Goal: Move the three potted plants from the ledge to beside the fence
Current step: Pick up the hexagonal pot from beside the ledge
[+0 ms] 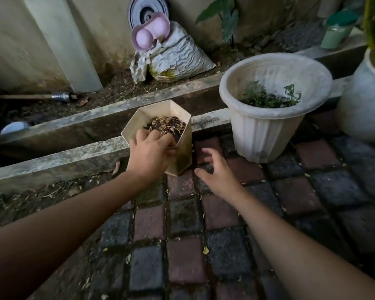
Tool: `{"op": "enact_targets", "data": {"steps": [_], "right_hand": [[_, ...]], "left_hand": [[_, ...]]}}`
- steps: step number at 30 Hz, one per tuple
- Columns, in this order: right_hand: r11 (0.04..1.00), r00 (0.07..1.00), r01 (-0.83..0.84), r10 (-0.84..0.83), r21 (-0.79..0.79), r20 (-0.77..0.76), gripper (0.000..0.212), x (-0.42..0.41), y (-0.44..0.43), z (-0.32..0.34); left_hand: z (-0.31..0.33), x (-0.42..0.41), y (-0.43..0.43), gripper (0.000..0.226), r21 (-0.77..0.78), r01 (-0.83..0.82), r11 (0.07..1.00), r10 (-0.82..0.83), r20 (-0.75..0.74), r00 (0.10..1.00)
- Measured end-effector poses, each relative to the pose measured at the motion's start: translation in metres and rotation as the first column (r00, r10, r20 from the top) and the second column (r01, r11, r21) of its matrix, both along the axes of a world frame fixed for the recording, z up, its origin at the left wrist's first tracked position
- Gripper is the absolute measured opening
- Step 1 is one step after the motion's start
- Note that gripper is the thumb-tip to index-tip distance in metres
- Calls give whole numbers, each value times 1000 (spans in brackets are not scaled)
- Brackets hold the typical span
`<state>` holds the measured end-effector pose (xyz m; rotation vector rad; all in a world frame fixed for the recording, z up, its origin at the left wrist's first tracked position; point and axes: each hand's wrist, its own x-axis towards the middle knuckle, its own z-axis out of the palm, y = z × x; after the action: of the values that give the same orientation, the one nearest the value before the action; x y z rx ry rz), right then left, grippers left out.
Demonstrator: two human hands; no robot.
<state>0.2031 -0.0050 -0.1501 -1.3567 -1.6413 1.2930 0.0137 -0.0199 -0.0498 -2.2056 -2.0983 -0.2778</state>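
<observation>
Fingers (160, 137) of left hand (148, 155) hook over hexagonal pot (182, 156) rim.

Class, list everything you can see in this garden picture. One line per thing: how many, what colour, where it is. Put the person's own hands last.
Hexagonal pot: one, beige, dry soil inside, on the paving against the kerb.
Round ribbed pot: one, white, small green plant inside, on the paving right of the hexagonal pot.
Large pot: one, white, right edge, partly out of view.
Crumpled sack: one, grey-white, on the soil against the wall.
Pink tray: one, resting on top of the sack.
Round disc: one, white and dark, leaning on the wall.
Jar: one, green, top right.
Paving bricks: many, red and grey, the foreground.
Left hand: gripping the hexagonal pot's rim.
Right hand: open, beside that pot, not touching it.
</observation>
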Motion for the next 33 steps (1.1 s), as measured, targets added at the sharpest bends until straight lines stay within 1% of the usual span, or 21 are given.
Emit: {"op": "enact_targets", "data": {"steps": [2, 4, 6, 8, 9, 10, 12, 14, 15, 16, 17, 19, 21, 22, 24, 25, 27, 30, 33], "right_hand": [[999, 999, 22, -24, -35, -37, 65, -3, -3, 0], [998, 996, 27, -31, -56, -78, 67, -7, -4, -1], [997, 987, -18, 5, -80, -158, 79, -11, -6, -4], [990, 961, -110, 83, -89, -263, 95, -13, -9, -8], [986, 945, -148, 118, -80, -304, 102, -14, -10, -9], [984, 936, -163, 132, -70, -327, 107, -16, -12, -9], [989, 939, -135, 108, -60, -326, 115, -20, -15, -7], [996, 959, -84, 71, -36, -274, 119, -24, -17, -6], [998, 963, -61, 52, -27, -264, 118, -27, -18, -7], [999, 962, -43, 33, -29, -271, 117, -28, -18, -8], [999, 957, -33, 20, -40, -291, 117, -29, -17, -9], [996, 940, -43, 16, -73, -341, 120, -29, -13, -11], [994, 929, -76, 40, -84, -369, 124, -29, -8, -13], [992, 926, -89, 51, -85, -375, 126, -29, -5, -14], [989, 915, -115, 70, -91, -398, 127, -29, 0, -17], [986, 907, -132, 81, -97, -413, 127, -29, 2, -19], [982, 895, -159, 99, -104, -435, 125, -28, 3, -22], [980, 894, -170, 110, -100, -434, 115, -25, 4, -29], [977, 904, -190, 134, -99, -406, 108, -23, 5, -35]], "left_hand": [[1, -8, -8, 16, -10, 66, 998, -66, -36, 997], [-1, -26, -17, 20, 16, 167, 986, -166, -62, 984], [-7, -51, -26, 25, 91, 287, 954, -281, -73, 957], [-14, -72, -36, 16, 139, 388, 911, -380, -76, 922], [-17, -80, -41, 13, 147, 387, 910, -383, -58, 922], [-21, -87, -44, 13, 161, 351, 922, -351, -29, 936], [-26, -94, -50, 14, 171, 249, 953, -259, 39, 965], [-32, -95, -55, 20, 151, 169, 974, -192, 160, 968], [-35, -92, -60, 17, 147, 141, 979, -175, 250, 952], [-39, -87, -65, 17, 157, 113, 981, -163, 358, 919], [-45, -79, -71, 21, 171, 73, 983, -147, 477, 867], [-59, -58, -81, 40, 181, -49, 982, -96, 711, 697], [-73, -35, -85, 65, 160, -155, 975, -61, 862, 504], [-80, -25, -84, 77, 146, -182, 972, -53, 897, 439], [-90, -11, -77, 98, 139, -204, 969, -54, 925, 376], [-94, -5, -73, 105, 134, -221, 966, -50, 935, 350], [-98, 4, -65, 115, 112, -280, 954, -28, 958, 287], [-100, 12, -58, 127, 79, -358, 930, 6, 973, 232], [-110, 8, -53, 142, 52, -324, 944, 4, 985, 170]]}}
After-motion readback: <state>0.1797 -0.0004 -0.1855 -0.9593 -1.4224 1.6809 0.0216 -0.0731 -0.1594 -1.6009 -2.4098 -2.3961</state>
